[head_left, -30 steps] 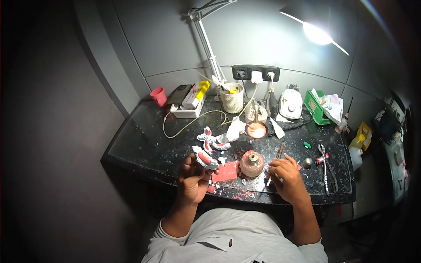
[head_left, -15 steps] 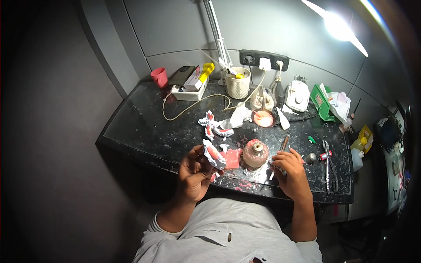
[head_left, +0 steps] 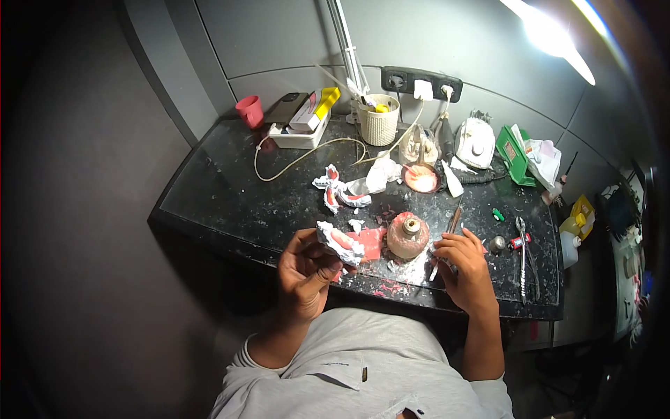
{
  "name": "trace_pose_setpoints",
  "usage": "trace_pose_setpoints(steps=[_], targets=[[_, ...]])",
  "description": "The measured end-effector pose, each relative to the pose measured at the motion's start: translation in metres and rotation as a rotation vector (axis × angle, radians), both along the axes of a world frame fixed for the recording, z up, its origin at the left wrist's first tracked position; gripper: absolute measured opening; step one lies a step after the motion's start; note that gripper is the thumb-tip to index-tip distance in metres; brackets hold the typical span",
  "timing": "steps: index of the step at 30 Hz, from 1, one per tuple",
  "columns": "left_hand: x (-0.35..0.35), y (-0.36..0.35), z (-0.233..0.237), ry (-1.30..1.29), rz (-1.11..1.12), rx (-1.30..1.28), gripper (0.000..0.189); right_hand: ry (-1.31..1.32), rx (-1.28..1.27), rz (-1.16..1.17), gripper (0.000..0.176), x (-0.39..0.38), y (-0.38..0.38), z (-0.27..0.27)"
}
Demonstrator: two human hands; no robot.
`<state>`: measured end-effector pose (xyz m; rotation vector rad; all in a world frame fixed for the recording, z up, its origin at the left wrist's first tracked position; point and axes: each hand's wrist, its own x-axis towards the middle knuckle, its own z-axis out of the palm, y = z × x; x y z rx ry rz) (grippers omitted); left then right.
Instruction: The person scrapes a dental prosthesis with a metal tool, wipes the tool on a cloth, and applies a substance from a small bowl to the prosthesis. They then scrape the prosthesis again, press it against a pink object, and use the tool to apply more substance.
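My left hand is closed around a white dental plaster cast with a pink wax arch on it, lifted above the near edge of the bench. My right hand lies over the bench with its fingers stretched out. Its fingertips are at a slim brown-handled tool, partly covered by the fingers; contact is not clear. Between the hands stands a round spirit burner smeared with pink. A pink wax sheet lies left of it, behind the cast. More white cast pieces with pink wax rest farther back.
A dish of pink wax and a white woven cup stand at the back. Pliers lie right. A white tray with boxes and a pink mug are back left. A cable crosses the bench.
My left hand has turned the cast slightly, and it sits a little farther left. My right hand stays in nearly the same place. The camera view has shifted slightly.
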<state>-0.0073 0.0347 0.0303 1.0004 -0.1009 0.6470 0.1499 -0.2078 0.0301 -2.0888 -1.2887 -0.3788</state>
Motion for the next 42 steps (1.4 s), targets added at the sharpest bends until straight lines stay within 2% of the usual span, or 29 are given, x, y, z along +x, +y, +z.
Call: trace_pose_setpoints(steps=[7, 12, 23, 31, 42], targets=[[0.001, -0.006, 0.001, -0.028, 0.046, 0.014, 0.048, -0.004, 0.004, 0.003, 0.025, 0.001, -0.001, -0.001], [0.009, -0.006, 0.004, 0.073, -0.007, 0.058, 0.05, 0.007, 0.005, -0.01, 0.025, 0.003, -0.003, -0.003], [0.082, 0.008, -0.027, 0.107, 0.114, 0.449, 0.038, -0.019, 0.088, 0.015, 0.021, 0.004, -0.013, -0.012], [0.093, 0.006, -0.013, 0.049, 0.173, 0.69, 0.035, -0.061, 0.151, 0.012, 0.019, 0.004, -0.017, -0.016], [0.101, 0.01, -0.017, 0.018, 0.159, 0.818, 0.032, -0.1, 0.18, -0.005, 0.011, 0.004, -0.017, -0.021]])
